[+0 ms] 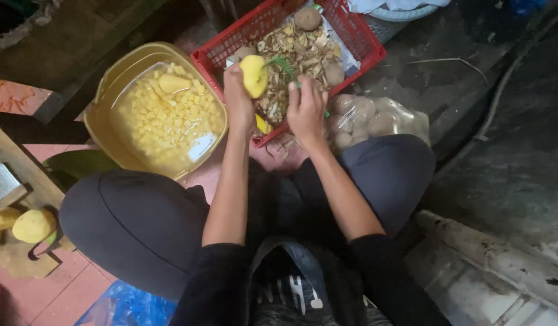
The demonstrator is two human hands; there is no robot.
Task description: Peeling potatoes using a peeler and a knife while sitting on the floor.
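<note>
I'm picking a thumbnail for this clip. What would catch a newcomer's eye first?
The peeled yellow potato held up in the left hand, with the right hand working a green peeler against it. Behind them sits a red basket of peelings, and to the left a yellow tub of diced potato in water.

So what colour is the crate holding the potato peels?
Red, a slotted plastic crate, clearest in the head view.

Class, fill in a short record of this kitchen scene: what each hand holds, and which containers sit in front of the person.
left hand: holds peeled yellow potato
right hand: holds green peeler
red crate: peelings and unpeeled potatoes
yellow tub: water with diced potato
clear bag: unpeeled potatoes, beside crate
</note>
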